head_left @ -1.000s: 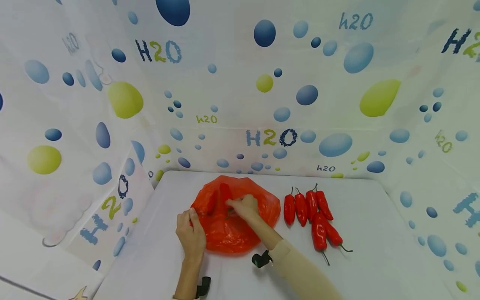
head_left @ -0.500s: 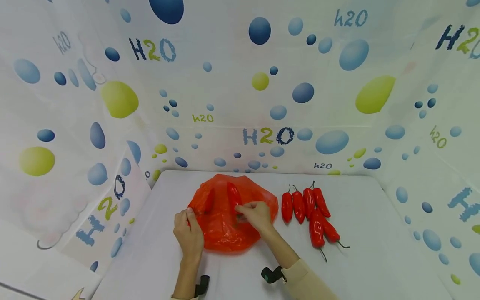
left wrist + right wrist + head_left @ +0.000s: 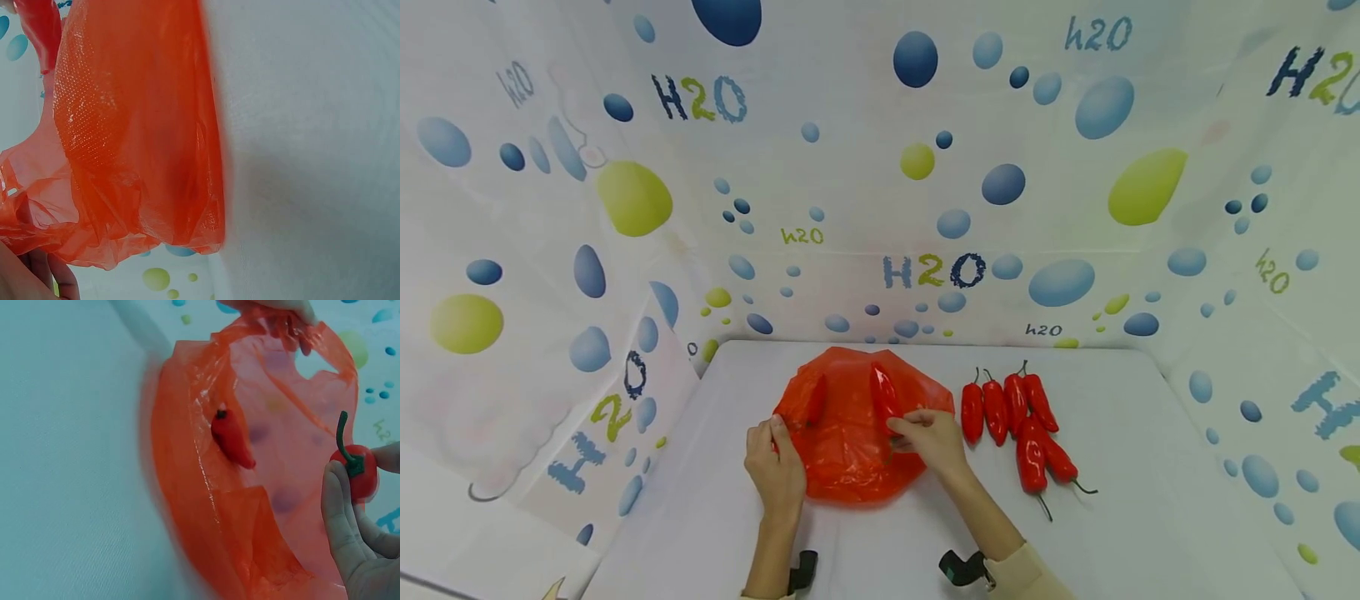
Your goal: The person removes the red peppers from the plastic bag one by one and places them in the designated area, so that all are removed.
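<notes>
A red-orange plastic bag (image 3: pixel 850 467) lies spread on the white table. My left hand (image 3: pixel 778 467) grips the bag's left edge between thumb and fingers; the right wrist view shows this hand (image 3: pixel 281 306) at the bag's handle end. My right hand (image 3: pixel 938 437) pinches a red chili pepper (image 3: pixel 884 392) over the right part of the bag. In the right wrist view this held chili pepper (image 3: pixel 362 478) has its green stem pointing up, beside the bag's opening. Another red chili pepper (image 3: pixel 231 437) lies inside the bag, towards its left side in the head view.
Several red chili peppers lie right of the bag: a row of them (image 3: pixel 972 412) at the back, and two more (image 3: pixel 1032 462) in front with stems towards me. A patterned curtain (image 3: pixel 850 167) stands behind the white table (image 3: pixel 1120 533).
My right hand has moved to the right across the bag, carrying the chili pepper with it. My left hand keeps its grip on the bag's edge.
</notes>
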`<state>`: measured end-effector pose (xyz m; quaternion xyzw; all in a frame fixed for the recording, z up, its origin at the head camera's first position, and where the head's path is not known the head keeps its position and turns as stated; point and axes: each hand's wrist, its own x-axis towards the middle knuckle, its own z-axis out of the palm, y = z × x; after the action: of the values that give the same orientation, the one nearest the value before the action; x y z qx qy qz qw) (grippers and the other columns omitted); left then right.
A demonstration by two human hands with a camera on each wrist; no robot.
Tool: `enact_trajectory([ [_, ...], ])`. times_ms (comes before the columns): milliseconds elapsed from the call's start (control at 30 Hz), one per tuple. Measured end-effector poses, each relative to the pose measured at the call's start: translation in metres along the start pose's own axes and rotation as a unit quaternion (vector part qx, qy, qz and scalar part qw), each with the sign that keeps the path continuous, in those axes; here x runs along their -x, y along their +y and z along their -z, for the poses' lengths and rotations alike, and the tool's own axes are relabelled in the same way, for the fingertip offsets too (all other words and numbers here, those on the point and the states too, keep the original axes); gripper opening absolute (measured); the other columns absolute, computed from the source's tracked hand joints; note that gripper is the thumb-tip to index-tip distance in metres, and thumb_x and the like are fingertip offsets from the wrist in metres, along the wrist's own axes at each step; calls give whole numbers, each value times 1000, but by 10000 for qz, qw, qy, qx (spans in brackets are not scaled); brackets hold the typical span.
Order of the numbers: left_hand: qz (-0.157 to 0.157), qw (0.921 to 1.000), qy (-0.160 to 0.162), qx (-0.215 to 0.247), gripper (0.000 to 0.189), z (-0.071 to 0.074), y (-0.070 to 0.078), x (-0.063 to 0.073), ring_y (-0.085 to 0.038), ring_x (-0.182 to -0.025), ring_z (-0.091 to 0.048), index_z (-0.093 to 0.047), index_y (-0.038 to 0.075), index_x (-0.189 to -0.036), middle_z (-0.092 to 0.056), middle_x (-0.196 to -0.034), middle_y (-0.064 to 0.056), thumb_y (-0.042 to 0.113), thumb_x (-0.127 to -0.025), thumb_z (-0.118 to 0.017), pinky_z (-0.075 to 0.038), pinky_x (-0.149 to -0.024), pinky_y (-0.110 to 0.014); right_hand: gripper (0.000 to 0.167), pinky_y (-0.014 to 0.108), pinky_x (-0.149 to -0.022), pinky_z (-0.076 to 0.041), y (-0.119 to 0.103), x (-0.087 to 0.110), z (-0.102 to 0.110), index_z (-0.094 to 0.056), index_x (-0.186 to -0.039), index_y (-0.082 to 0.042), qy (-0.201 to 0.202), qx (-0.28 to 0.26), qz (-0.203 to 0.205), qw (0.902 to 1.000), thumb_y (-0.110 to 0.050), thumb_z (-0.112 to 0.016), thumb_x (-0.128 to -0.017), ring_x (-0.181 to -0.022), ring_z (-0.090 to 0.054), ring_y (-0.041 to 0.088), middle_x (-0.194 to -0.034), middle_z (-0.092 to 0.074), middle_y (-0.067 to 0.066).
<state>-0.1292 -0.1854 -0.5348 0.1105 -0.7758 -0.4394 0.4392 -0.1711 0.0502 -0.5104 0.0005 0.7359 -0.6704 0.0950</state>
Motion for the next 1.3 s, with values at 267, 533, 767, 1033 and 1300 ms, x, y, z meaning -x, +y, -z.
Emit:
enact_trajectory([
  [267,-104,9999,82,38,28,0,-2,0,-12,-81,-47,-70,-5,-95,-57,-81,-15,11,-109,-53,-36,-69,-23,40,34,-81,-61,1,13,15,-76,-113,-2,198,-134,2,9997,-36,-80,-93,-84,-78,25,-95,-78,12],
  [533,50,10000,-18,25,29,-1,0,0,-12,-82,-47,-68,-3,-94,-58,-83,-13,15,-110,-52,-37,-71,-18,39,33,-78,-61,9,21,30,-78,-111,-3,686,-240,-3,9974,-37,-82,-91,-83,-78,24,-93,-78,11],
  [767,-65,9999,56,56,27,0,0,0,-13,-82,-47,-69,-4,-95,-59,-83,-13,12,-109,-53,-37,-70,-19,42,34,-78,-62,17,32,42,-76,-113,-2,998,-247,-229,9944,-38,-82,-91,-84,-77,24,-94,-78,11],
  [1033,-167,9998,113,70,26,0,2,1,-10,-82,-46,-69,-4,-93,-58,-81,-14,10,-108,-54,-36,-69,-17,43,32,-78,-61,25,45,59,-75,-116,-1,1291,-349,-243,9907,-37,-81,-92,-86,-77,24,-94,-79,12],
  [1300,-155,9998,102,99,26,-1,2,1,-10,-81,-45,-69,-4,-93,-57,-80,-13,10,-108,-54,-35,-69,-18,54,28,-76,-61,30,55,75,-73,-123,-1,1589,-480,-597,9843,-42,-83,-89,-87,-78,24,-98,-79,12],
])
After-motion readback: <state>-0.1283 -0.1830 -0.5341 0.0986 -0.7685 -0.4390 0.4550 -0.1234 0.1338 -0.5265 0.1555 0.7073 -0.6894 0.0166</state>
